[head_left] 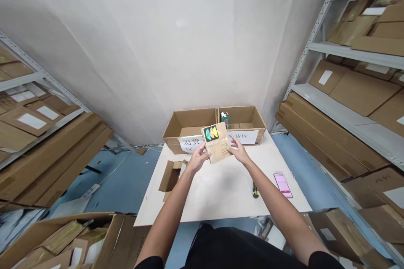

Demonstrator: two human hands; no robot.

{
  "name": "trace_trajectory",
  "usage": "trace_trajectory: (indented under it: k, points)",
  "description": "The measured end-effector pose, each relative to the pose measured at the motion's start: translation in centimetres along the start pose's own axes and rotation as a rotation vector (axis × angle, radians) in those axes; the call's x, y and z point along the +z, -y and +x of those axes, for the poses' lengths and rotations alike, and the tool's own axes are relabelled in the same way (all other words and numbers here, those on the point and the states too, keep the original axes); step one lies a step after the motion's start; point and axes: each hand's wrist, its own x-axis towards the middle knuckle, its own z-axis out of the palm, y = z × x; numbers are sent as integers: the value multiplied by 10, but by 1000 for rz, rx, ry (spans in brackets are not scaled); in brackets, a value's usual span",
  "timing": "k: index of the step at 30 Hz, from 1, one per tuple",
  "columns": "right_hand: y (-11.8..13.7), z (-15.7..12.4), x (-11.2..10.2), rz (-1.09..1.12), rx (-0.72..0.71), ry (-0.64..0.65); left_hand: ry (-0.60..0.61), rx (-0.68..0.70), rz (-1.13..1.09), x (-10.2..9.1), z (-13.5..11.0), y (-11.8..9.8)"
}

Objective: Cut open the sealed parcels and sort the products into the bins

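Observation:
A tan book (217,149) with a dark, green and yellow picture on its cover is held up over the white table (217,197). My left hand (198,157) grips its left edge, and my right hand (239,151) grips the lower right edge. Behind the book stand two labelled cardboard boxes, the left box (172,145) and the right box (260,128). A small green and white carton (225,118) stands inside the right one. Left of my left forearm lies a small opened cardboard box (168,178); the forearm hides part of it.
A yellow and black utility knife (255,190) and a phone (283,185) with a pink screen lie on the table's right side. Loaded shelves flank both sides, the right shelf (347,50) standing close. A large carton (116,235) of parcels sits at lower left.

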Motion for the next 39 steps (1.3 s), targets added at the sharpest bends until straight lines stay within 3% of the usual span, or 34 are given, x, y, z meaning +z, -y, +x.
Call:
trace_trajectory:
  k: [4,7,10,15,18,20,23,25,27,30,34,37,39]
  points:
    - [2,7,-2,253,166,208,58,-43,-50,-21,4,-2]
    - [8,10,8,291,172,191,-49,-9,30,-34,16,5]
    - [15,11,33,243,70,117,-233,61,183,-37,33,12]
    - [17,12,96,-30,-184,157,-69,93,118,-35,53,14]
    - [9,25,113,-40,-177,211,-67,105,33,-57,60,10]
    - [3,41,112,7,-117,133,-55,80,-11,-84,64,8]
    - [-6,71,107,16,4,-107,33,12,-72,-128,71,12]
    - [-12,90,108,63,105,-124,70,-19,-114,-153,79,19]
    - [-16,108,115,132,164,-57,38,-47,-136,-172,92,27]
    - [-21,141,132,158,143,-61,-93,-77,-114,-189,124,32]
    - [-21,199,145,129,123,-155,-184,-51,-33,-198,180,15]
    - [-24,229,135,56,151,-284,-283,13,123,-204,206,1]
    - [-32,229,120,7,175,-360,-338,28,213,-209,204,2]
